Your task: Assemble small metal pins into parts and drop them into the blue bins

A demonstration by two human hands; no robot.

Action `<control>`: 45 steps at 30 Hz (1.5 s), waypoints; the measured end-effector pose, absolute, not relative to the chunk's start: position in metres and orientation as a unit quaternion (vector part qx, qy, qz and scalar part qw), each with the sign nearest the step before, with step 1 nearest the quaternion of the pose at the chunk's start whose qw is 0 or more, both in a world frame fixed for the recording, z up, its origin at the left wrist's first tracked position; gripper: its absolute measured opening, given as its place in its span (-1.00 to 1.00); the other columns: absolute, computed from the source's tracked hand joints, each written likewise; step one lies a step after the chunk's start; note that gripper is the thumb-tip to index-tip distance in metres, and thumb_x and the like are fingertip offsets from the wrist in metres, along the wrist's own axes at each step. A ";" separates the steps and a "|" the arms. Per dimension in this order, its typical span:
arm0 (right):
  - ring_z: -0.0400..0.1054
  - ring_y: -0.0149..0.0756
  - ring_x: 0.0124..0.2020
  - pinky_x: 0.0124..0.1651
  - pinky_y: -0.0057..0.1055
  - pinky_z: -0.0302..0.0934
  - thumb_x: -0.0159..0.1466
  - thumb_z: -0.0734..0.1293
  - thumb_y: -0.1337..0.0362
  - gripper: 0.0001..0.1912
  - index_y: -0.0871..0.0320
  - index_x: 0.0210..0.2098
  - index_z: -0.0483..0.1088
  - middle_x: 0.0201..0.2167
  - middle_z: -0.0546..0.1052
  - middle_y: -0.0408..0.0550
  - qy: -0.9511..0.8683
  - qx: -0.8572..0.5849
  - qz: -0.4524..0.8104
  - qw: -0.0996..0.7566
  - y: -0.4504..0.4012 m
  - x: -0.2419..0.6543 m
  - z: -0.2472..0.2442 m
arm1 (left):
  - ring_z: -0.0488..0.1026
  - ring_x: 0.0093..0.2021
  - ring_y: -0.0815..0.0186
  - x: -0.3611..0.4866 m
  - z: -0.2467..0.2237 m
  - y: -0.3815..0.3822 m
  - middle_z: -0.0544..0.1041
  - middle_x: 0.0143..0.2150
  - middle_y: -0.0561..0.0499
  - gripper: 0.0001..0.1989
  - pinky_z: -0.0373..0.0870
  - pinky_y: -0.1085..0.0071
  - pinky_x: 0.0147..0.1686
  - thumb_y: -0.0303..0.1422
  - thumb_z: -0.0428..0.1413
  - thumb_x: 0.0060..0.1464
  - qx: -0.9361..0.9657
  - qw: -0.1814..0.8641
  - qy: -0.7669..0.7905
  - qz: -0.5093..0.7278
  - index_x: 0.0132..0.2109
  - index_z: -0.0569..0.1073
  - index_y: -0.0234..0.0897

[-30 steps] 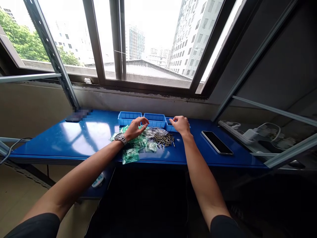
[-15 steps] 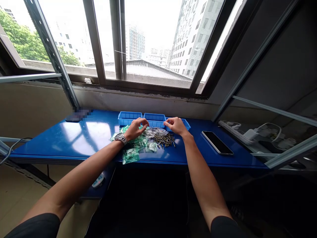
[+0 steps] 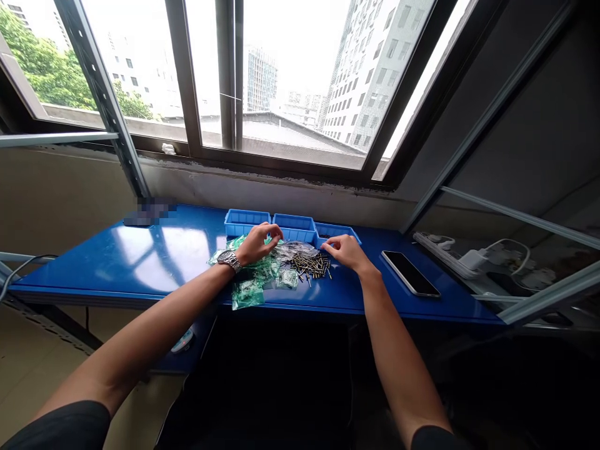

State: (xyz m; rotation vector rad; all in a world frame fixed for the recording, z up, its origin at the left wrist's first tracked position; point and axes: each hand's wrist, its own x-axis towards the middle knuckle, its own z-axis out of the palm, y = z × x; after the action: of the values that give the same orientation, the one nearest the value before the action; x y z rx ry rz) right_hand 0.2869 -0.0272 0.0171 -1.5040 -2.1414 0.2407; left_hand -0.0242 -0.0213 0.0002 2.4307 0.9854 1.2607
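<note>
My left hand [image 3: 258,242], with a metal watch on its wrist, hovers over green plastic packets [image 3: 248,292] and clear bags [image 3: 293,250]. Its thumb and fingers are curled toward each other; anything between them is too small to see. A pile of dark and brass-coloured screw-like pieces [image 3: 313,265] lies between my hands. My right hand [image 3: 345,251] is just right of the pile, in front of the right blue bin [image 3: 351,232], its thumb and fingertips pinched together on something too small to make out.
Two more blue bins, left [image 3: 247,229] and middle [image 3: 295,235], stand at the table's back. A phone [image 3: 411,273] lies to the right. Metal shelf posts frame the blue table [image 3: 154,262], and a power strip [image 3: 438,251] lies beyond the phone.
My right hand has moved right and slightly nearer to me, uncovering more of the right bin. My left hand has barely moved. The camera view has shifted slightly.
</note>
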 end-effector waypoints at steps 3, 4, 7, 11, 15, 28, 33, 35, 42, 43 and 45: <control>0.40 -0.25 -0.44 -0.41 -0.38 0.14 0.31 0.34 0.06 -0.64 0.15 -0.15 0.67 -0.45 0.56 -0.01 -0.783 -0.575 0.101 0.214 -0.035 0.303 0.007 | 0.39 -0.28 0.25 -0.025 -0.001 -0.020 0.58 -0.31 -0.03 -0.83 0.30 0.33 -0.29 -0.39 0.08 0.29 0.832 0.114 0.330 0.432 -0.22 0.56 -0.24; 0.40 -0.26 -0.44 -0.41 -0.38 0.14 0.31 0.34 0.08 -0.66 0.13 -0.12 0.67 -0.44 0.57 -0.02 -0.782 -0.579 0.111 0.202 -0.038 0.307 0.005 | 0.39 -0.29 0.25 -0.025 -0.002 -0.020 0.59 -0.30 -0.03 -0.83 0.30 0.32 -0.30 -0.38 0.07 0.29 0.832 0.113 0.329 0.432 -0.22 0.56 -0.24; 0.38 -0.28 -0.46 -0.43 -0.39 0.12 0.31 0.35 0.10 -0.67 0.09 -0.06 0.65 -0.45 0.55 -0.07 -0.775 -0.589 0.132 0.190 -0.042 0.311 0.002 | 0.41 -0.28 0.25 -0.025 -0.004 -0.019 0.59 -0.30 -0.03 -0.83 0.32 0.32 -0.29 -0.39 0.07 0.29 0.833 0.110 0.327 0.433 -0.22 0.56 -0.24; 0.33 -0.30 -0.49 -0.44 -0.40 0.08 0.30 0.36 0.07 -0.69 0.10 -0.13 0.64 -0.50 0.51 -0.11 -0.775 -0.584 0.133 0.200 -0.040 0.310 0.001 | 0.43 -0.28 0.26 -0.026 -0.004 -0.018 0.59 -0.28 -0.04 -0.85 0.34 0.33 -0.30 -0.42 0.09 0.27 0.833 0.114 0.324 0.434 -0.21 0.56 -0.25; 0.31 -0.30 -0.50 -0.44 -0.38 0.08 0.28 0.36 0.03 -0.67 0.12 -0.20 0.63 -0.52 0.50 -0.10 -0.782 -0.573 0.127 0.209 -0.036 0.312 -0.003 | 0.44 -0.28 0.27 -0.025 -0.003 -0.019 0.59 -0.28 -0.04 -0.86 0.37 0.34 -0.27 -0.46 0.10 0.26 0.831 0.115 0.326 0.435 -0.23 0.56 -0.25; 0.34 -0.34 -0.49 -0.42 -0.40 0.11 0.19 0.39 0.20 -0.84 0.14 -0.32 0.58 -0.50 0.52 -0.10 -0.800 -0.543 0.069 0.244 -0.026 0.266 0.056 | 0.45 -0.25 0.28 -0.024 -0.003 -0.017 0.56 -0.24 -0.04 -0.88 0.37 0.34 -0.26 -0.39 0.08 0.33 0.824 0.110 0.328 0.450 -0.14 0.52 -0.26; 0.23 -0.40 -0.53 -0.43 -0.42 0.10 0.25 0.38 0.15 -0.79 0.17 -0.27 0.54 -0.55 0.43 -0.15 -0.848 -0.411 0.153 0.297 0.000 0.214 0.056 | 0.45 -0.19 0.27 -0.026 -0.002 -0.016 0.52 -0.12 -0.08 -0.83 0.41 0.34 -0.24 -0.32 0.11 0.35 0.795 0.082 0.349 0.490 0.02 0.48 -0.26; 0.14 -0.43 -0.58 -0.46 -0.43 0.05 0.26 0.37 0.13 -0.77 0.17 -0.25 0.52 -0.61 0.35 -0.22 -0.841 -0.388 0.182 0.330 0.007 0.202 0.043 | 0.45 -0.19 0.27 -0.027 -0.003 -0.014 0.51 -0.11 -0.08 -0.81 0.42 0.33 -0.22 -0.30 0.13 0.34 0.797 0.073 0.353 0.484 0.03 0.48 -0.25; 0.06 -0.45 -0.60 -0.47 -0.45 -0.03 0.26 0.37 0.11 -0.76 0.17 -0.26 0.51 -0.65 0.25 -0.29 -0.832 -0.363 0.191 0.373 0.005 0.194 0.010 | 0.42 -0.22 0.24 -0.025 -0.009 -0.010 0.54 -0.26 -0.02 -0.91 0.41 0.30 -0.17 -0.34 0.18 0.31 0.816 0.048 0.347 0.461 -0.18 0.53 -0.25; 0.06 -0.44 -0.60 -0.48 -0.45 -0.03 0.26 0.36 0.10 -0.75 0.17 -0.25 0.51 -0.65 0.24 -0.29 -0.831 -0.365 0.193 0.374 0.003 0.193 0.010 | 0.42 -0.22 0.24 -0.025 -0.009 -0.010 0.54 -0.27 -0.02 -0.91 0.41 0.30 -0.18 -0.34 0.19 0.31 0.815 0.047 0.347 0.462 -0.18 0.54 -0.25; 0.05 -0.44 -0.60 -0.49 -0.45 -0.04 0.26 0.36 0.10 -0.75 0.16 -0.24 0.49 -0.64 0.25 -0.29 -0.827 -0.368 0.198 0.376 0.001 0.192 0.011 | 0.42 -0.22 0.24 -0.025 -0.008 -0.011 0.55 -0.26 -0.03 -0.90 0.41 0.29 -0.19 -0.32 0.18 0.31 0.813 0.049 0.350 0.463 -0.17 0.54 -0.25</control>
State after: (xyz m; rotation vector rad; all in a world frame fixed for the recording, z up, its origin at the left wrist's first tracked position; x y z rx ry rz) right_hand 0.1923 0.0007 0.0111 -0.9402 -2.1163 0.5068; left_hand -0.0253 -0.0109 -0.0080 2.4785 1.0661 1.4100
